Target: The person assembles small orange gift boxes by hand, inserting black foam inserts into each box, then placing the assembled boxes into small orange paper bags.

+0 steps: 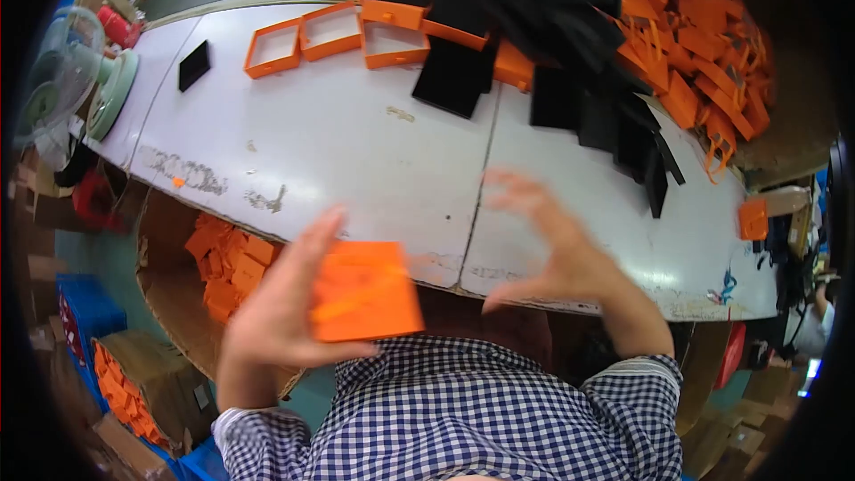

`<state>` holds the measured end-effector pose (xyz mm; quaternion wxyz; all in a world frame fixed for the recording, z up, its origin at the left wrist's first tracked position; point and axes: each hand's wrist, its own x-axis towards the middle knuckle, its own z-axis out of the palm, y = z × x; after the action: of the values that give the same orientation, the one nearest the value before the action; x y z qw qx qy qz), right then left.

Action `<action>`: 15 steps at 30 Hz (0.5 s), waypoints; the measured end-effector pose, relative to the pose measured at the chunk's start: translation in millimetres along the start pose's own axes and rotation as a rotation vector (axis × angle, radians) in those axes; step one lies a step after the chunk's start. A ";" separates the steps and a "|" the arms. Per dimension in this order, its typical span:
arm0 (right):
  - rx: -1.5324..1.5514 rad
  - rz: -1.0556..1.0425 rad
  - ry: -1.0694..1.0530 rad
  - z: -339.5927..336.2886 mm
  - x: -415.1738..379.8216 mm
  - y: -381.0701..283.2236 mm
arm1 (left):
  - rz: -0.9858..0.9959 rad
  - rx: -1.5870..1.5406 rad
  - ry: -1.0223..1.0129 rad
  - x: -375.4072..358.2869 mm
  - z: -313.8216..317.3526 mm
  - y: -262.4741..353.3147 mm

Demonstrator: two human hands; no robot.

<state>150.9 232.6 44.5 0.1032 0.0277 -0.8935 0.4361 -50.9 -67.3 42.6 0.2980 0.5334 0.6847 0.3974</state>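
Observation:
An orange box, somewhat blurred by motion, is held in my left hand at the near edge of the white table. The thumb and fingers grip it from its left side. My right hand is raised over the table edge to the right of the box, blurred, its fingers spread and apart from the box. Toward the back of the table stand open orange trays with pale insides, beside several black pads.
A pile of orange pieces fills the back right. A small black pad and a pale green fan are at the left. Below the table's left edge, a cardboard box holds orange boxes. A blue crate stands farther left.

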 end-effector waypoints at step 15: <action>-0.765 0.122 0.150 -70.1 27.7 95.6 | -0.519 0.835 0.529 162.1 -127.2 -136.8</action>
<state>121.8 347.9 18.3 0.1451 -0.0979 -0.9815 0.0780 -265.3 45.0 -8.4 -0.0328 0.3020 0.9443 0.1263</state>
